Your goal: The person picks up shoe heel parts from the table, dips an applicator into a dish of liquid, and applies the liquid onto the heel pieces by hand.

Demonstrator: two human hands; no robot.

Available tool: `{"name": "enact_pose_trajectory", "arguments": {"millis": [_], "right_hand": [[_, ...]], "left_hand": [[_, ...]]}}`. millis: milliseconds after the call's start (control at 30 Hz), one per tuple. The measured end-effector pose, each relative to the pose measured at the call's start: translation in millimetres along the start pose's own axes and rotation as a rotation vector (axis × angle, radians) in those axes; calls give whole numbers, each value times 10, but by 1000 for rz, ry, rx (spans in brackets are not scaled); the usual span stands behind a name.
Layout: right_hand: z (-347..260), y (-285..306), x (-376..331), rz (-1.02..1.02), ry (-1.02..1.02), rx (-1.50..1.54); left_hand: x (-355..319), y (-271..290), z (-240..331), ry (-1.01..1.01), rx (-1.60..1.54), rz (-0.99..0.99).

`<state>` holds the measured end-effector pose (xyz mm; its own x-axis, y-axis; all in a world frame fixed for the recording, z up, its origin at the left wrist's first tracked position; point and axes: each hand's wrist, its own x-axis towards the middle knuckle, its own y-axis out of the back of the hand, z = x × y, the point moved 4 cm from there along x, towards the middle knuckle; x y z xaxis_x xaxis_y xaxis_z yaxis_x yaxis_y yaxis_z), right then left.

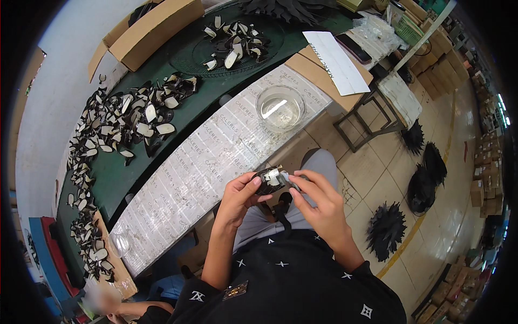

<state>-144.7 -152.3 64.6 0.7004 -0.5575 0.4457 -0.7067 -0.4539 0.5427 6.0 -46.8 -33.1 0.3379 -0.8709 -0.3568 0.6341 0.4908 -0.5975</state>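
My left hand (238, 198) is closed around a small black piece (266, 187) with a cream-white part on it, held above my lap just off the table's near edge. My right hand (322, 204) meets it from the right, thumb and fingers pinching a small greyish thing (287, 179) against its cream side. What that greyish thing is, I cannot make out. Beyond my hands, a round clear dish (279, 109) stands on the wrapped tabletop (205, 151).
Many black pieces with cream ovals (145, 113) lie heaped on the green surface (162, 143), with another pile (237, 46) farther back. A cardboard box (156, 32), white paper (337, 62) and stool (399, 100) stand around. Black fringed bundles (386, 231) lie on the floor. Another person's arm (143, 309) is lower left.
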Motion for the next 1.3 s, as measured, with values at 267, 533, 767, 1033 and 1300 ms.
{"name": "enact_pose_trajectory", "arguments": {"millis": [267,533,767,1033,1300], "right_hand": [[35,37,12,4,-25,-79],[-17,-90,-34,-27,37,-43],[92,81,-39,60,-11,-133],[629,279,-293,356,-415,486],[1240,-51,-538,334,-835,1375]], "left_hand": [[11,1,37,2,26,25],[37,-8,14,3,22,12],[51,48,-24,-8,30,5],[34,-44,145,-91,21,-76],[921,-195,2064,-1042,965,289]]}}
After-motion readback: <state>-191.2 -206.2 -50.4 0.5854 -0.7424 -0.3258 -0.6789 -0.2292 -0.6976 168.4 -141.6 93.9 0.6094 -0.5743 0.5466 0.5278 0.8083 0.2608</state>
